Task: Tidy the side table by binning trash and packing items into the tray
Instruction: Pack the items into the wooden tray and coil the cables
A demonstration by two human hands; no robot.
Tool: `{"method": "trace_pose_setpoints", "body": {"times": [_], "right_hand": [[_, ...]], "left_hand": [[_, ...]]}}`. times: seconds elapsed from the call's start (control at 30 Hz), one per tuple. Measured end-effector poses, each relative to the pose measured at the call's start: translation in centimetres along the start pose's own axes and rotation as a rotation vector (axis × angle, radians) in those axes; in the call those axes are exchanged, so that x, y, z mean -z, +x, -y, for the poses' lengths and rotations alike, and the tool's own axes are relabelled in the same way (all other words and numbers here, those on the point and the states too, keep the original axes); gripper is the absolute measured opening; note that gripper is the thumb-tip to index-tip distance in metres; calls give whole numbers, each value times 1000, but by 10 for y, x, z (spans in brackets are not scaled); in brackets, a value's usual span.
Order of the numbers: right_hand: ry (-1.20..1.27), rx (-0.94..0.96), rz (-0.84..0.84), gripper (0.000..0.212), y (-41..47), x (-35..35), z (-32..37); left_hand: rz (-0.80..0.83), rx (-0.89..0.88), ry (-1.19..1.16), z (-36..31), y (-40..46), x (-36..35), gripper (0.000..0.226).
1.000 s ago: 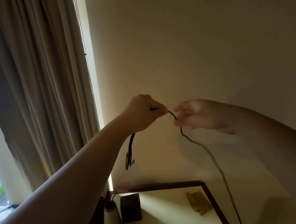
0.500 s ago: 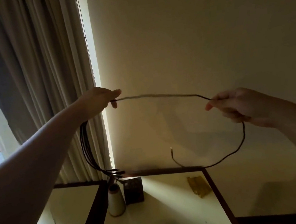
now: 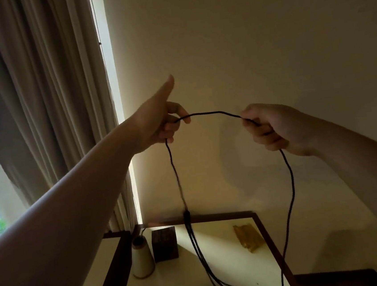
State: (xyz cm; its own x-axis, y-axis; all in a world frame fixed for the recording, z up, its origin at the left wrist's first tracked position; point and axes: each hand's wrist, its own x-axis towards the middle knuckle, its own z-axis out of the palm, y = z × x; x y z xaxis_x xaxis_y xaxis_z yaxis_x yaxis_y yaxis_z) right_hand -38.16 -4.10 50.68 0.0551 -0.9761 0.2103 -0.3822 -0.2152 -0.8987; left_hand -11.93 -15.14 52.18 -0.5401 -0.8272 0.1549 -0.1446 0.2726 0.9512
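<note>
Both hands raised above bench: left hand curls fingers round black cable, thumb up; right hand grips it too. Short span runs level between hands, both tails hanging down.

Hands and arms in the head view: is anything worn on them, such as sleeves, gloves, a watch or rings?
Nothing worn shows. The left hand and right hand are bare, without gloves, and no rings are visible. Both forearms are bare to the frame edge, with no sleeve, watch or band in view.
</note>
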Motion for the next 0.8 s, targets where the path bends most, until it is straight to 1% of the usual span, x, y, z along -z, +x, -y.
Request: {"method": "trace_pose_setpoints", "body": {"times": [0.07, 0.23, 0.3, 0.37, 0.47, 0.53, 0.63, 0.73, 0.77, 0.8], "right_hand": [[20, -13, 2, 26, 2, -2, 0], [-54, 48, 0, 22, 13, -17, 8], [-86, 65, 3, 21, 14, -17, 9], [-139, 69, 0, 21, 12, -9, 5], [-254, 46, 4, 22, 4, 12, -11], [-306, 14, 15, 23, 0, 16, -21], [-329, 31, 28, 21, 5, -2, -22], [-393, 85, 8, 20, 19, -25, -14], [-425, 96, 1, 20, 23, -29, -12], [-457, 105, -8, 20, 26, -30, -10]], "left_hand": [[8, -3, 78, -2, 0, -9, 80], [16, -48, 294, -17, 8, -40, 69], [-49, -59, 404, -17, 14, -42, 61], [-155, -69, 499, -10, 19, -30, 53], [-292, -19, 555, 8, 22, 5, 46], [-326, 25, 587, 18, 21, 18, 44], [-265, 75, 530, 19, 25, 3, 52], [-99, 138, 474, 15, 28, -34, 66], [-61, 142, 483, 16, 29, -43, 68], [-57, 127, 510, 18, 30, -49, 67]]}}
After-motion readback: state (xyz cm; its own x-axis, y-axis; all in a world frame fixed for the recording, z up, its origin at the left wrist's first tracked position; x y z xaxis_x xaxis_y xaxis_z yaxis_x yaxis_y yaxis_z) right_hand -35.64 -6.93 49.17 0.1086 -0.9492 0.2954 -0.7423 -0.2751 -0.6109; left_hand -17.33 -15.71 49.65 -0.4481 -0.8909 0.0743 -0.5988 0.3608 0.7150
